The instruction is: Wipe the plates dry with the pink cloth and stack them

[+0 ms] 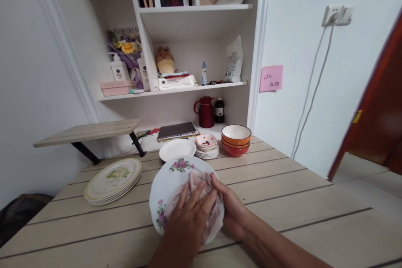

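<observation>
Your left hand (191,217) lies on a soft, crumpled pink cloth (198,178), its fingers slightly spread against the folds. Under it, a floral plate (169,184), glossy with a scalloped edge, tilts up toward you over the near middle of the plank-grooved tabletop (276,192). Your right hand (234,207) grips the plate's right edge, thumb in front over the cloth; its other fingers are mostly hidden. Wiping looks under way; how much is done I cannot tell. To the left sit stacked round plates (114,178) with green prints; whether they are wiped does not show. Farther stand a shallow white dish (177,149), a rounded-square bowl (206,141) on thin saucers (207,153), and shiny nested orange and red bowls (236,140).
</observation>
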A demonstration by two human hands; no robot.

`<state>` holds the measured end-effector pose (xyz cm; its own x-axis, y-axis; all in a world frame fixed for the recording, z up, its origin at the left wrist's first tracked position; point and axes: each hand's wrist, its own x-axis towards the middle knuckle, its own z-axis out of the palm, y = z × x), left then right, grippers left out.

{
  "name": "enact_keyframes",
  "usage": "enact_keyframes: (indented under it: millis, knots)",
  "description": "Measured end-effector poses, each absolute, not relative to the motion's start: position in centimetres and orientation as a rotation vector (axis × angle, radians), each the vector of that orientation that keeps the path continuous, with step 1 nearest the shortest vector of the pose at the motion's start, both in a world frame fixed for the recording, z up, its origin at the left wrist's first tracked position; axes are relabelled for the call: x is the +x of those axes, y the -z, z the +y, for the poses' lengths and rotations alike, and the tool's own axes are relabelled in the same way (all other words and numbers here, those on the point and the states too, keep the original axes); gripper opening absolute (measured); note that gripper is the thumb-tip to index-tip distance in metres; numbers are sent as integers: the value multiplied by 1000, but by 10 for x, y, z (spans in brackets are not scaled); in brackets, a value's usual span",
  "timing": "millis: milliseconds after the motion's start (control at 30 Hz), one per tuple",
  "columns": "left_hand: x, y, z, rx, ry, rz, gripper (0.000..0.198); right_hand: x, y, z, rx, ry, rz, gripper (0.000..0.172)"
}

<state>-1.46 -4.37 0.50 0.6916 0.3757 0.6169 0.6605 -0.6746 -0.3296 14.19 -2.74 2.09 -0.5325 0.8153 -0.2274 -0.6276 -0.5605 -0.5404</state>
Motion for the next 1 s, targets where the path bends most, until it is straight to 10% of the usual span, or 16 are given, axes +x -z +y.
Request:
enact_keyframes:
  millis: [467,633,1000]
  knots:
    - [-16,6,-32,-2219,1279,-1124,55,128,-15,-29,-396,-2196,-458,62]
    - [-17,0,-35,-2177,955,-1003,35,129,-13,-28,-409,-2208,-446,60]
    - [-49,-1,-17,-1991,713,-1368,62,130,-13,-28,-584,-2076,-433,58]
